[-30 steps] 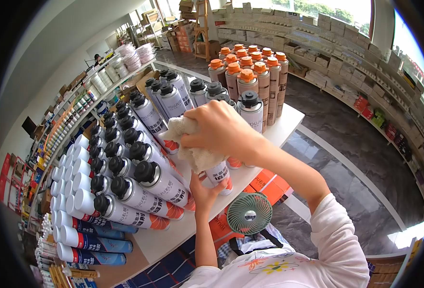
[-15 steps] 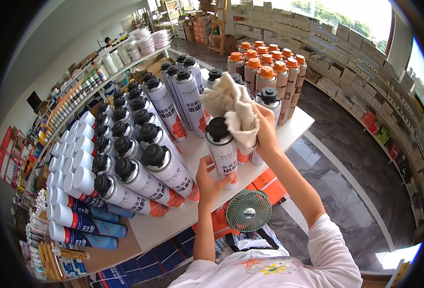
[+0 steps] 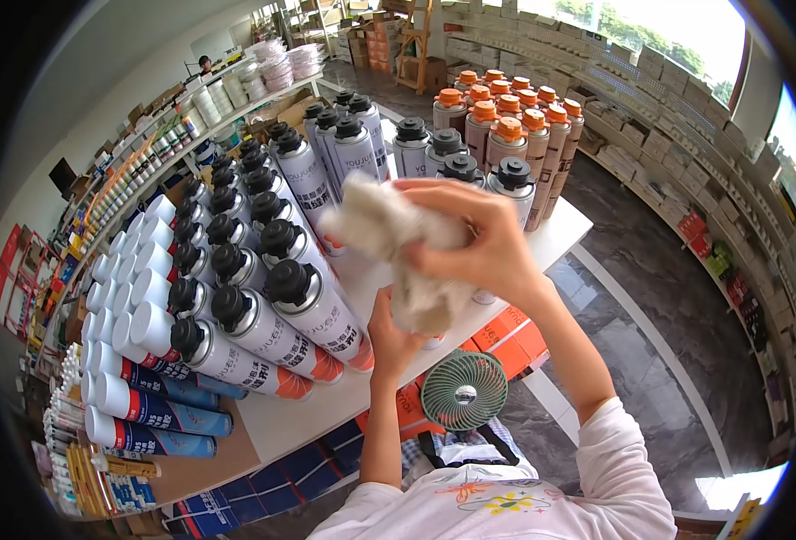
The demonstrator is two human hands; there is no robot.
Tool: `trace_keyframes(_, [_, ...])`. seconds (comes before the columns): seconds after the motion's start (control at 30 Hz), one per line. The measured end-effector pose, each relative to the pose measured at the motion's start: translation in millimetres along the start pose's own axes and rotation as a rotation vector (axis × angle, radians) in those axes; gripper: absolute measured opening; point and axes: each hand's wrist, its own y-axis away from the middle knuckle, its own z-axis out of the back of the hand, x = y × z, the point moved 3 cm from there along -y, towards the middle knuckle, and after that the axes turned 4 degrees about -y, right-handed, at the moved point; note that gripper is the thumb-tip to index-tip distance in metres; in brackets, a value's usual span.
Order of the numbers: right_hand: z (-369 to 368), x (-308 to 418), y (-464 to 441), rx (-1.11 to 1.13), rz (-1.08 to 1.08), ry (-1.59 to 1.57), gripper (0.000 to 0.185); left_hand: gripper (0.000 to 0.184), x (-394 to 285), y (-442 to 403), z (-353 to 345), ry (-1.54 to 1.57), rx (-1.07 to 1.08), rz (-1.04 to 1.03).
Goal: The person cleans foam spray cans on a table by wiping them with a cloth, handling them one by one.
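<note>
In my right hand [image 3: 483, 238] is a bunched cream cloth [image 3: 407, 243], slightly blurred, in front of the foam filler can [image 3: 432, 343]. The cloth hides nearly all of that can; only a sliver of its base shows. Low at the can's left side, my left hand [image 3: 393, 340] has its fingers round it, partly covered by the cloth. Just left of my left hand, rows of similar white foam filler cans [image 3: 312, 310] with black tops lean over. Upright ones [image 3: 513, 184] stand behind the cloth and to its right.
Brown cans with orange caps [image 3: 509, 132] stand at the table's far end. Blue cans with white caps [image 3: 164, 414] lie at left. A green fan [image 3: 464, 390] is at my chest, beside orange boxes [image 3: 513, 340] below the table edge [image 3: 326, 418]. Stocked shelves line the walls.
My right hand and the cloth have moved down and left, from the can's upper right to across its front. My left hand stays low on the can.
</note>
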Motion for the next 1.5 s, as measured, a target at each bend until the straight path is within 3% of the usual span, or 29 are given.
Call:
trace_keyframes(0.07, [-16.3,7.1,-6.0,0.096,0.124,0.238,0.056,0.067,-1.5,0.6,2.5,0.064,-0.022,0.046])
trace_keyframes(0.2, [-19.2,5.5,-14.9,0.15,-0.099,0.171,0.054,0.067,5.1,-0.3,3.4,0.035,0.035,0.071])
trace_keyframes(0.27, [-20.2,13.2,-16.2,0.129,-0.048,0.254,0.051,0.067,-3.6,0.3,0.9,0.044,-0.008,0.114])
trace_keyframes(0.33, [-16.2,13.2,-16.2,0.152,-0.211,0.183,0.05,0.066,-10.7,3.9,-7.2,-0.012,-0.055,0.016])
trace_keyframes(0.4, [-19.6,8.2,-8.3,0.129,-0.187,0.237,0.051,0.061,-24.3,7.0,-13.3,-0.182,-0.197,-0.05])
trace_keyframes(0.43, [-22.7,4.3,-0.7,0.035,-0.069,0.325,0.051,0.06,-25.1,10.4,-17.4,-0.225,-0.232,-0.066])
trace_keyframes(0.47, [-24.5,5.0,5.4,-0.064,0.049,0.41,0.051,0.06,-25.3,13.4,-21.2,-0.223,-0.231,-0.068])
trace_keyframes(0.63, [-24.3,4.2,9.4,-0.1,0.139,0.408,0.054,0.064,-31.5,9.8,-24.7,-0.356,-0.244,-0.07])
trace_keyframes(0.73, [-19.2,1.0,2.5,0.018,0.148,0.351,0.056,0.062,-31.0,8.7,-20.2,-0.327,-0.272,-0.076])
trace_keyframes(0.97, [6.8,-15.5,-14.2,0.327,0.141,0.085,0.052,0.06,-19.6,-5.3,1.0,-0.184,0.034,-0.102])
trace_keyframes(1.07, [4.7,-19.8,-11.7,0.299,0.139,0.089,0.052,0.07,-7.3,-5.8,-1.5,-0.119,0.092,-0.086])
trace_keyframes(1.2, [-21.5,-12.2,19.9,-0.171,0.216,0.341,0.057,0.078,-10.0,-2.5,-6.7,-0.125,0.079,-0.01])
trace_keyframes(1.3, [-35.1,-6.0,34.8,-0.305,0.236,0.45,0.06,0.077,-11.8,2.7,-10.5,-0.129,-0.02,-0.051])
trace_keyframes(1.47, [-22.6,-10.5,25.4,-0.26,0.2,0.345,0.056,0.07,-10.6,-0.7,-2.0,-0.084,-0.003,-0.087])
trace_keyframes(1.5, [-8.6,-17.7,21.3,-0.131,0.126,0.162,0.054,0.062,-5.4,-4.7,-1.4,-0.031,0.03,-0.107])
